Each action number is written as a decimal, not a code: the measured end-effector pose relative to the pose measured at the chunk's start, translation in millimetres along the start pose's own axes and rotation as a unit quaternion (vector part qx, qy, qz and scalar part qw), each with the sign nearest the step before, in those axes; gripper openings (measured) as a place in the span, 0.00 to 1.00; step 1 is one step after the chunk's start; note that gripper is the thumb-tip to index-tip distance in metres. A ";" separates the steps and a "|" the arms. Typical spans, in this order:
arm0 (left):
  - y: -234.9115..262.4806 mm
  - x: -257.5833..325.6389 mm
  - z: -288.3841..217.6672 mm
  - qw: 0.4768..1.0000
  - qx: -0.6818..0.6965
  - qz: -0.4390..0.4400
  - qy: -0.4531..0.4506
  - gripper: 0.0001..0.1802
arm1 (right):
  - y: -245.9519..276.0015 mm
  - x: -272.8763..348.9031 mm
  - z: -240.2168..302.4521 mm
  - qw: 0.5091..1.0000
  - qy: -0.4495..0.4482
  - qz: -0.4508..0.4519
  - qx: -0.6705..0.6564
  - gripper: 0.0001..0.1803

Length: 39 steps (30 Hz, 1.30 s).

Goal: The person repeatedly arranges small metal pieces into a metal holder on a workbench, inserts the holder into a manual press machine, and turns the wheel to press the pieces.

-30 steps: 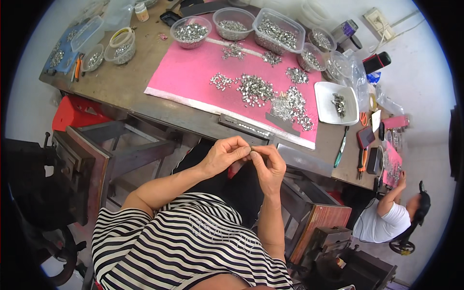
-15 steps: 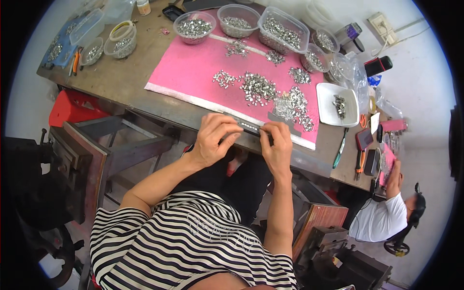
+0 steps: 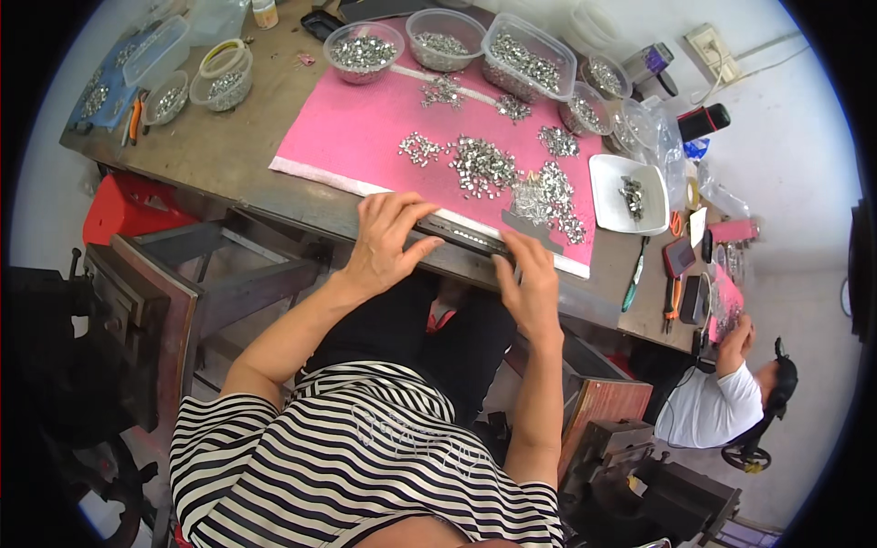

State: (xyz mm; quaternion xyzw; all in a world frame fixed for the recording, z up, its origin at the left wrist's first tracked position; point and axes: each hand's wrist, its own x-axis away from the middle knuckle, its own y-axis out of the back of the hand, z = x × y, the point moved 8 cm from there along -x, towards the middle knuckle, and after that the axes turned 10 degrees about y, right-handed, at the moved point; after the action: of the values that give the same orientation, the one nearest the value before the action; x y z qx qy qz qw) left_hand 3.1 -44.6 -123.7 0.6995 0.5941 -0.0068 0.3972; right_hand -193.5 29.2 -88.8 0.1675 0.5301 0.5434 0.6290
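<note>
The wooden tabletop [image 3: 247, 151] stretched away beyond both hands, and a pink mat [image 3: 365, 137] covered the part of it just past the fingertips. On the mat's near edge lay a long dark strip [image 3: 466, 239] with a row of small metal pieces set along it. The left hand [image 3: 388, 245] rested on the strip's left end, fingers spread and laid flat over it, the thumb hooked under the table edge. The right hand [image 3: 530, 283] touched the strip's right end with loosely extended fingers, gripping nothing. Just beyond the right hand sat heaps of small silvery metal parts [image 3: 512, 178], and farther off stood clear plastic bowls [image 3: 438, 41] of the same parts. To the right of the right hand lay a white tray [image 3: 610, 196].
</note>
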 end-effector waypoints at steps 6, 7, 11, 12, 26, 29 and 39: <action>7.4 -7.8 23.5 0.998 -0.056 0.035 -0.001 0.24 | -3.6 25.7 -38.1 0.978 -0.154 0.049 -0.132 0.29; 4.4 -10.0 23.6 0.997 -0.062 0.044 -0.005 0.23 | -2.2 25.6 -39.5 0.980 -0.135 0.023 -0.143 0.27; -17.2 -17.8 9.0 0.997 -0.023 0.063 -0.030 0.19 | 17.2 53.5 -42.3 0.983 -0.135 -0.026 -0.118 0.26; -23.0 -21.2 -1.6 0.996 0.005 0.080 -0.041 0.19 | 33.3 59.9 -35.2 0.985 -0.117 -0.060 -0.115 0.26; -311.3 111.1 -325.0 0.676 0.416 0.601 -0.095 0.19 | 230.8 389.6 79.1 0.794 -0.470 -0.351 0.158 0.20; -353.9 151.2 -381.0 0.647 0.427 0.620 -0.124 0.19 | 239.9 413.7 94.0 0.747 -0.481 -0.399 0.226 0.20; -417.8 221.8 -459.8 0.581 0.397 0.705 -0.084 0.19 | 231.9 417.7 49.1 0.699 -0.504 -0.395 0.319 0.28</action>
State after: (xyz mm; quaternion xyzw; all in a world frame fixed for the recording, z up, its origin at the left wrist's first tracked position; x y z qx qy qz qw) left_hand -493.8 388.8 -144.5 0.9827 -0.1838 -0.0192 0.0078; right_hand -332.9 488.8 -90.0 0.3820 0.2929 -0.1218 0.8680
